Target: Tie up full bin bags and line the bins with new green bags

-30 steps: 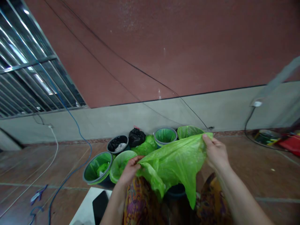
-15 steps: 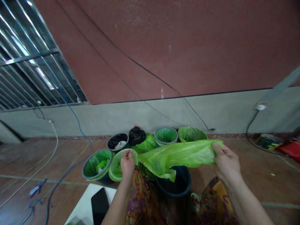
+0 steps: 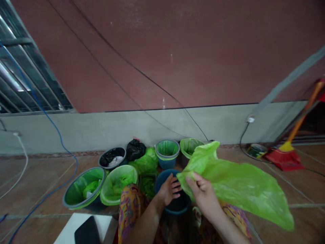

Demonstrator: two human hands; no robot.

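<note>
around the blue bucket point(image 3: 180, 205), where no liner shows yet, green-lined bins point(image 3: 166, 163) already stand at nine, twelve and one o'clock. the loose green plastic bag point(image 3: 246, 189) trails from the bucket toward three o'clock, its near end pinched thumb-to-fingers in the person's right hand point(image 3: 202, 192). the left hand point(image 3: 170, 190) is open with fingers spread over the bucket's mouth, whether touching it cannot be told.

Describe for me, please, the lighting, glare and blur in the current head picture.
Head view: dim light overall; a bright streak in the window at upper left; a soft sheen on the green bag; deep shade inside the blue bin; the broom near the right edge looks blurred.
</note>
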